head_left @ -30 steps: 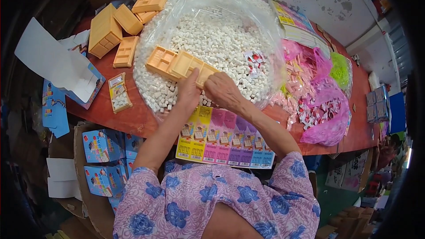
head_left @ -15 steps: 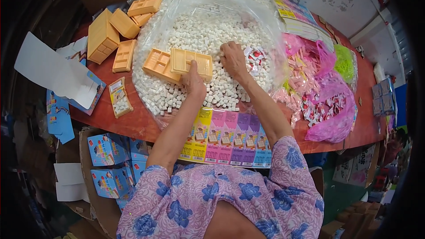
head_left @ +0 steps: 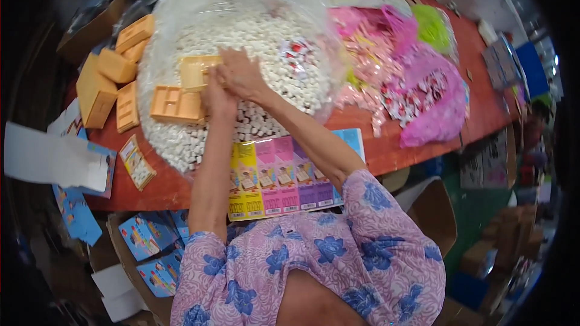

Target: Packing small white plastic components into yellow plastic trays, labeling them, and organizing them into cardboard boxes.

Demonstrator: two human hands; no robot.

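Observation:
My left hand (head_left: 220, 98) is closed at the right ends of two plastic compartment trays, a pale yellow one (head_left: 194, 73) and an orange one (head_left: 172, 104) nearer to me. Both are above a big clear plastic bag (head_left: 158, 42) spread open with many small white cubes (head_left: 266, 42) in it. My right hand (head_left: 241, 74) meets the left at the yellow tray's right end. Its fingers are bent and partly blurred; anything in them is hidden. Small red-and-white packets (head_left: 297, 54) lie on the cubes to the right.
Orange cases (head_left: 96, 93) stand at the left, near a filled tray (head_left: 138, 166). Pink bags (head_left: 432, 105) with small packets and a green bag (head_left: 430, 27) lie at the right. Printed card sheets (head_left: 266, 178) rest along the front edge. A carton of blue boxes (head_left: 148, 235) is below left.
My right hand has left the cubes and come left to the yellow tray. The orange tray has shifted toward me relative to the yellow one. The whole view has shifted too.

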